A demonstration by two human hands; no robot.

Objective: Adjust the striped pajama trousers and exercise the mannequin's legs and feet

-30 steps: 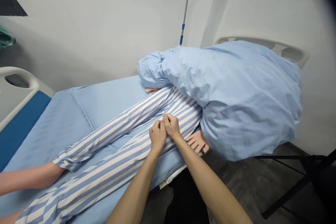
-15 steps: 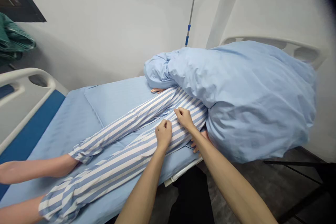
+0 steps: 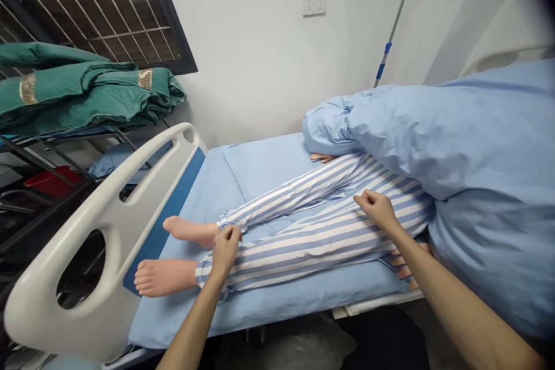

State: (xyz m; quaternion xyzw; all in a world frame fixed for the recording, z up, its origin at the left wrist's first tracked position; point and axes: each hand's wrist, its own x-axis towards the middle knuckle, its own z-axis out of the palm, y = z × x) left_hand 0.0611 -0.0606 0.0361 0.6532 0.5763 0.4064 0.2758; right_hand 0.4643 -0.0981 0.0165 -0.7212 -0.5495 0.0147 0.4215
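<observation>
The left hand (image 3: 226,245), fingers curled into a loose fist, sits over the lower leg of blue-and-white striped trousers (image 3: 312,237), near the cuffs; whether it touches or pinches the cloth cannot be told. At between 2 and 3 o'clock from it, the right hand (image 3: 376,208), likewise closed with thumb against fingers, is above the thigh of the same trousers, contact unclear. The trousers, worn by a figure lying on a bed (image 3: 269,162), stretch between and beneath both hands. A bare near foot (image 3: 167,277) lies at 8 o'clock from the left hand. From the right hand, a blue cover (image 3: 477,144) spreads at 2 o'clock over the figure's upper body, and the figure's fingers (image 3: 403,269) show at 5 o'clock. Farther out, the pale footboard (image 3: 115,237) stands at 9 o'clock from the left hand, with folded green cloth (image 3: 87,92) beyond at 10.
</observation>
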